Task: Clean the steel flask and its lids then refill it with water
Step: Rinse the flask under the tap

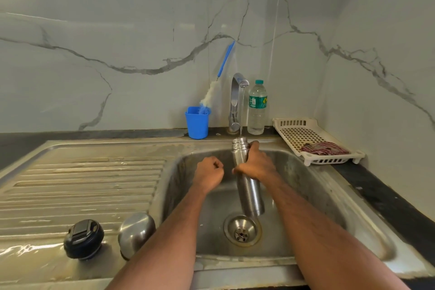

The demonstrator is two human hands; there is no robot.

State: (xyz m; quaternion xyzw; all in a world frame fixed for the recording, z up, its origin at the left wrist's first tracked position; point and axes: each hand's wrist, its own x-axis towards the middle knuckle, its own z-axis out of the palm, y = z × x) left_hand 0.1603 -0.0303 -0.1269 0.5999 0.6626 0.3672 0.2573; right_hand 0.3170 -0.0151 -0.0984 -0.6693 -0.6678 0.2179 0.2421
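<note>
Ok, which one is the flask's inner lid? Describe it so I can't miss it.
Start at the ribbed draining board left of the sink bowl. Two lids sit at its near edge. The inner lid is the left one: black with a flat catch on top, unlike the shiny steel dome beside it.

You are in a home kitchen: a steel sink [329, 195] with a tap [236, 101], a ribbed draining board [82, 183], marble wall tiles [117, 42] and a dish rack [303, 134].
</note>
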